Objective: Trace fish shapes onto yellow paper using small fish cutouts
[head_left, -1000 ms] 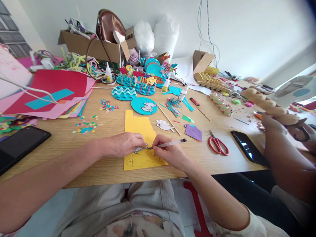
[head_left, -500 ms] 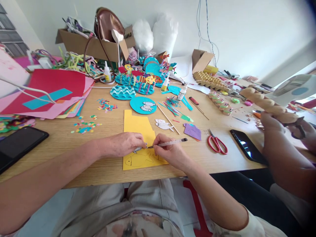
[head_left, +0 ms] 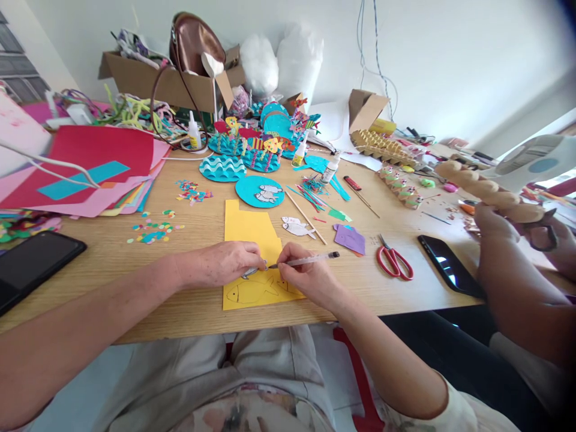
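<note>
A yellow sheet point(head_left: 252, 225) lies at the table's front edge, with fish outlines drawn on its lower part. My left hand point(head_left: 225, 263) presses a small paper fish cutout point(head_left: 249, 273) onto the sheet, fingers together, covering most of it. In my right hand point(head_left: 308, 275) is a clear pen point(head_left: 310, 260), pinched near its point, the tip beside the cutout and my left fingertips. White paper fish point(head_left: 298, 227) lie just right of the sheet. Above it, a blue paper oval point(head_left: 245, 193) carries more fish cutouts.
Red scissors point(head_left: 395, 261), a purple paper piece point(head_left: 350, 239) and a phone point(head_left: 451, 266) lie to the right. Another phone point(head_left: 38, 267) is at the left. Another person's hands hold an egg-carton strip point(head_left: 483, 191) at the far right. Glue bottles point(head_left: 332, 168) stand further back.
The view has shifted very slightly. Both hands and the pen stay in nearly the same place on the yellow sheet.
</note>
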`<state>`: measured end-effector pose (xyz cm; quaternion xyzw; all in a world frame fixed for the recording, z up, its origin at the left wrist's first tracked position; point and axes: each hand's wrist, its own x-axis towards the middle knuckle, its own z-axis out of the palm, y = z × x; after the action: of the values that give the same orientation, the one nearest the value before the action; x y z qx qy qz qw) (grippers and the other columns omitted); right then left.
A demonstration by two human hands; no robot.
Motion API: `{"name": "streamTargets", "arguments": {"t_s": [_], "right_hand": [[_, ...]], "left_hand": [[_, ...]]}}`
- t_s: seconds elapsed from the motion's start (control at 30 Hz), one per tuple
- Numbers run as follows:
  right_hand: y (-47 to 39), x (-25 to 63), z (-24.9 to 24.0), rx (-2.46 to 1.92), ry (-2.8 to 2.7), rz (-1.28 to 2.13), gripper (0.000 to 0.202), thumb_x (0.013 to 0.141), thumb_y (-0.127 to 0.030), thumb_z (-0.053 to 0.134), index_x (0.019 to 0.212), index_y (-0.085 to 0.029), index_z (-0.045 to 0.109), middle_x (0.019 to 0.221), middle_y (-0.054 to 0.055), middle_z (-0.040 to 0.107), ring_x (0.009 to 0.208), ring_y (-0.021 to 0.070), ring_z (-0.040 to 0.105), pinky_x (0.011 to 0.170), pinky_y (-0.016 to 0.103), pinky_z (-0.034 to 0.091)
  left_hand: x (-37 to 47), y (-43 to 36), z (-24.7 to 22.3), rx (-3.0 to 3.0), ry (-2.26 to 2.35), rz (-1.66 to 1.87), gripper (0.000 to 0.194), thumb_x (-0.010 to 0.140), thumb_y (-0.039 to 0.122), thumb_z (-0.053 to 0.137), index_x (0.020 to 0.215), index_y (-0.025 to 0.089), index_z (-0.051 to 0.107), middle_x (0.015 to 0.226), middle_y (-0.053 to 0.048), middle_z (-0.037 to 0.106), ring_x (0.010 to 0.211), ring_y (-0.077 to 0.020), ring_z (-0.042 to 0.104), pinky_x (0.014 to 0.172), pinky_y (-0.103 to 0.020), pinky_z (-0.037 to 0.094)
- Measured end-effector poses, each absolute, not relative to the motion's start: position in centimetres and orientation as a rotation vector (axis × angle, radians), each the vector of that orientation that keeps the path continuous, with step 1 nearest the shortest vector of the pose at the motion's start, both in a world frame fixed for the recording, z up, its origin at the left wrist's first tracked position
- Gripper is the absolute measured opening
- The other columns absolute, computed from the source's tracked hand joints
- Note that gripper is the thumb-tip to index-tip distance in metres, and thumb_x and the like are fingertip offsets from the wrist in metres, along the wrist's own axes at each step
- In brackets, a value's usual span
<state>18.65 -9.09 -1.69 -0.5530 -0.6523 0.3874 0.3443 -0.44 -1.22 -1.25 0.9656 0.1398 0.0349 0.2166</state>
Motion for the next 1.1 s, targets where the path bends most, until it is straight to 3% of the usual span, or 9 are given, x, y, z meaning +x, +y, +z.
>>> {"name": "streamTargets", "arguments": {"t_s": [1.1], "right_hand": [[-9.36, 18.61, -1.35, -1.438, -1.841, 0.834, 0.007, 0.073, -0.014, 0.047, 0.068, -0.019, 0.049, 0.055, -0.005, 0.049, 0.053, 0.0094, 0.044, 0.05, 0.021, 0.031]], "left_hand": [[-0.49, -1.18, -1.49, 2.669, 0.369, 0.118, 0.031, 0.086, 0.005, 0.039, 0.106, 0.015, 0.061, 0.091, -0.006, 0.058, 0.081, -0.0126, 0.055, 0.071, -0.019, 0.042]]}}
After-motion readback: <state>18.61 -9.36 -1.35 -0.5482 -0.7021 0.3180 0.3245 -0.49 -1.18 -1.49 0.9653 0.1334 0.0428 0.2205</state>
